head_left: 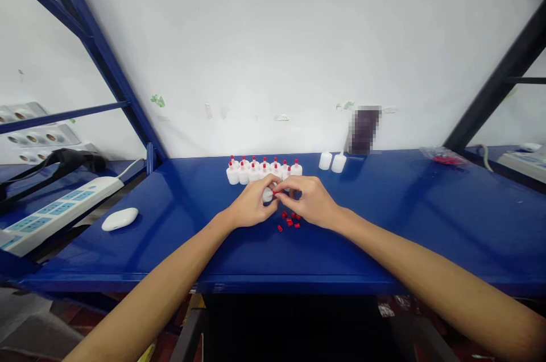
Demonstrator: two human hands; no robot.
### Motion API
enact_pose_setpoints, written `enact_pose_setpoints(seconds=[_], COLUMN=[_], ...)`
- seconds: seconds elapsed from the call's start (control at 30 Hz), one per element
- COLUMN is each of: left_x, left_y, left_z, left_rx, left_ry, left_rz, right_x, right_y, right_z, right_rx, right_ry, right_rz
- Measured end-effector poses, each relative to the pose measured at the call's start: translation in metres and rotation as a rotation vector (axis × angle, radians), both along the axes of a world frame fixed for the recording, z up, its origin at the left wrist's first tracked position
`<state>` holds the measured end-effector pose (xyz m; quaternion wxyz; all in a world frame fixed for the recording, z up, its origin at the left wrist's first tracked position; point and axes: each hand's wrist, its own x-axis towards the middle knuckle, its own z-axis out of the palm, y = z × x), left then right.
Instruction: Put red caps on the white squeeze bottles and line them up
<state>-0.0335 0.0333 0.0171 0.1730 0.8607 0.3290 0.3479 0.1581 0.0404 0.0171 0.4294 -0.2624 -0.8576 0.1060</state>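
Near the middle of the blue table [367, 254], my left hand [251, 203] holds a small white bottle [267, 195] tilted on its side, nozzle toward the right. My right hand [309, 200] pinches a red cap [274, 192] at the bottle's nozzle. Behind my hands stand rows of white bottles with red caps [243, 174], upright and close together. Several loose red caps [290, 222] lie on the table just below my hands. Two white bottles without caps [325, 161] stand at the back, right of the rows.
A white oval case [120, 219] lies on the left, beside a white power strip [63, 208]. At the back right is a clear bag with red pieces [447, 158]. A pixelated dark object [364, 130] leans on the wall. Blue frame posts [106, 66] rise at the left.
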Motion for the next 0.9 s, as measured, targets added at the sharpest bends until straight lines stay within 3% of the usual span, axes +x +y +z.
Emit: enact_pose_setpoints(seconds=[0.23, 0.43, 0.5, 0.7, 0.9], left_x=[-0.005, -0.009, -0.009, -0.003, 0.0], left_y=[0.004, 0.005, 0.005, 0.006, 0.006], left_z=[0.0, 0.001, 0.001, -0.005, -0.011], left_rx=[-0.025, 0.008, -0.002, -0.034, -0.094], left_ry=[0.016, -0.157, -0.203, -0.223, -0.254], left_rz=[0.072, 0.216, 0.21, 0.168, 0.024], right_x=[-0.003, 0.01, 0.012, 0.0, -0.009], right_y=[-0.003, 0.005, 0.007, -0.003, -0.006], right_z=[-0.002, 0.006, 0.005, -0.003, -0.004], right_rx=[-0.007, -0.024, -0.032, -0.039, -0.091], right_ry=[0.094, 0.281, 0.272, 0.098, 0.131], right_rz=[0.1, -0.131, -0.123, 0.079, 0.124])
